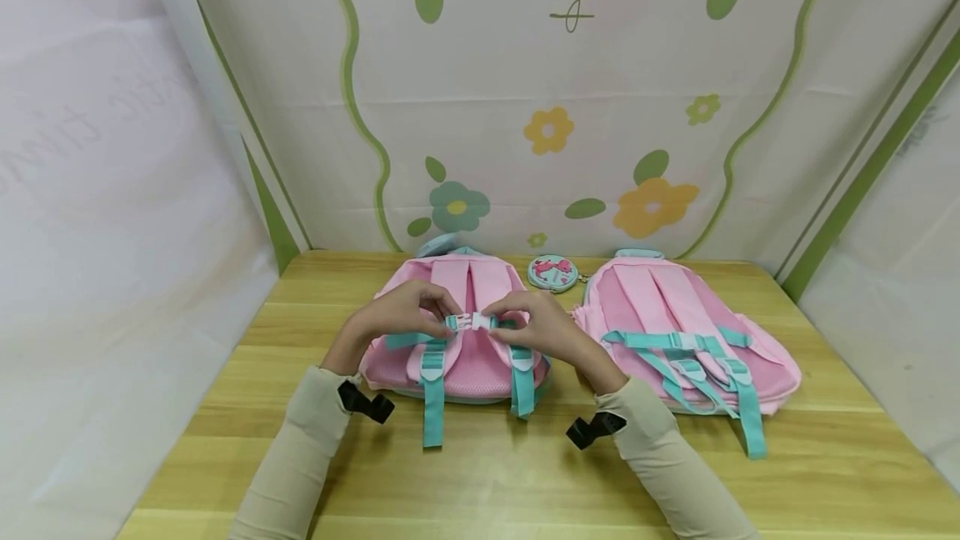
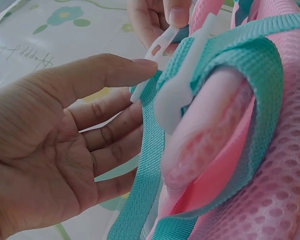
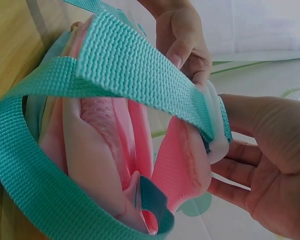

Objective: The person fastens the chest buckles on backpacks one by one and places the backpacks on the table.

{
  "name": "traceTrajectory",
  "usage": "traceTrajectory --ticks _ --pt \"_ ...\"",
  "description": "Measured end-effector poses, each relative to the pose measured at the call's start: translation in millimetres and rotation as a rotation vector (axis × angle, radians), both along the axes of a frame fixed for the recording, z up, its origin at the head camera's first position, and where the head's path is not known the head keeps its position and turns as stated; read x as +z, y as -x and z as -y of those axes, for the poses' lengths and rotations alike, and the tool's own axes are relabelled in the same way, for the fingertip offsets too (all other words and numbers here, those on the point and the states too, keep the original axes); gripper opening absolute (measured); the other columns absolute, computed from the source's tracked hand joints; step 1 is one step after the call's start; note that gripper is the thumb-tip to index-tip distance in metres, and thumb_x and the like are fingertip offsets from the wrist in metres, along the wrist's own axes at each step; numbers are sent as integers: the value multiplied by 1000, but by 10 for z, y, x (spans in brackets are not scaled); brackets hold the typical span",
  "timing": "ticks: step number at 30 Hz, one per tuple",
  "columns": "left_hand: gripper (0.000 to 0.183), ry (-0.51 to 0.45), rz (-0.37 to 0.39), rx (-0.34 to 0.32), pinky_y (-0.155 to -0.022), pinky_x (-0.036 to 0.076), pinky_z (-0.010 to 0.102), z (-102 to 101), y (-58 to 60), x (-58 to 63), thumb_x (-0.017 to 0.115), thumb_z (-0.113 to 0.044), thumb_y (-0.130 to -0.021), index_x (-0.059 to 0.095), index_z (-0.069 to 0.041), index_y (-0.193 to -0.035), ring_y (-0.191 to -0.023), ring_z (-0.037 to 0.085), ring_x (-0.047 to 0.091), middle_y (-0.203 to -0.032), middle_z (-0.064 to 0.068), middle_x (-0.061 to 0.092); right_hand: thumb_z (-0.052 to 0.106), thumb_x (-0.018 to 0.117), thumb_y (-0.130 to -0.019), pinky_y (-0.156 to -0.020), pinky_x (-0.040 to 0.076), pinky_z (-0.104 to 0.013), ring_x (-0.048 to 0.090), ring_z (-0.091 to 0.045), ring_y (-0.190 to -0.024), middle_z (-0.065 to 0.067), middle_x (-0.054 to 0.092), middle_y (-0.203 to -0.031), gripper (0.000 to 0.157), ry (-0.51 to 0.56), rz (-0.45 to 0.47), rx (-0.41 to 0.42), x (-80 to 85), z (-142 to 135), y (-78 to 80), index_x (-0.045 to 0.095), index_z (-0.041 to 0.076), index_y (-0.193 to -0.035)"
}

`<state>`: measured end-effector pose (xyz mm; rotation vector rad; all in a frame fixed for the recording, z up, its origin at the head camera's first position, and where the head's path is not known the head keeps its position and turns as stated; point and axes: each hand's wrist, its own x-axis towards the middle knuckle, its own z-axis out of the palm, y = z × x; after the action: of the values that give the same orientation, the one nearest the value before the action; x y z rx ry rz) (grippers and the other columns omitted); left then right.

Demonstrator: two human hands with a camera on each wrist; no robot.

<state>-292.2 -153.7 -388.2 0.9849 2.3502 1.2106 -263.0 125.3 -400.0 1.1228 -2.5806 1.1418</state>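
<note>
A pink backpack (image 1: 495, 377) with turquoise straps lies on the table, its shoulder straps facing up. Above it, my left hand (image 1: 416, 308) pinches the pronged half of a white side-release buckle (image 1: 461, 322) between thumb and fingers. My right hand (image 1: 542, 323) pinches the socket half (image 1: 481, 321) from the other side. Both halves are lined up, with the prongs at the socket's mouth; whether they touch is too small to tell. In the left wrist view, the left thumb and index finger grip white plastic on turquoise webbing (image 2: 152, 120). A strap adjuster (image 3: 218, 125) partly hides the right fingertips.
A second pink backpack (image 1: 705, 315) lies to the right, its turquoise chest strap (image 1: 675, 341) running across it. A round turquoise pouch (image 1: 552, 272) sits between the two bags at the back. Loose strap ends (image 1: 433, 415) hang toward the front of the wooden table (image 1: 480, 482).
</note>
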Motion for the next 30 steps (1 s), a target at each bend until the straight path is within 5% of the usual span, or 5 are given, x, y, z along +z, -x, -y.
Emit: traceTrajectory --ticks 30 --pt "19 0 -14 30 -81 58 29 -5 27 -32 83 -10 -83 75 -11 -101 -89 21 67 -96 3 73 12 80 -87 -93 58 -43 74 -20 -102 -4 78 -111 26 -17 7 10 -5 6 -1 78 8 -113"
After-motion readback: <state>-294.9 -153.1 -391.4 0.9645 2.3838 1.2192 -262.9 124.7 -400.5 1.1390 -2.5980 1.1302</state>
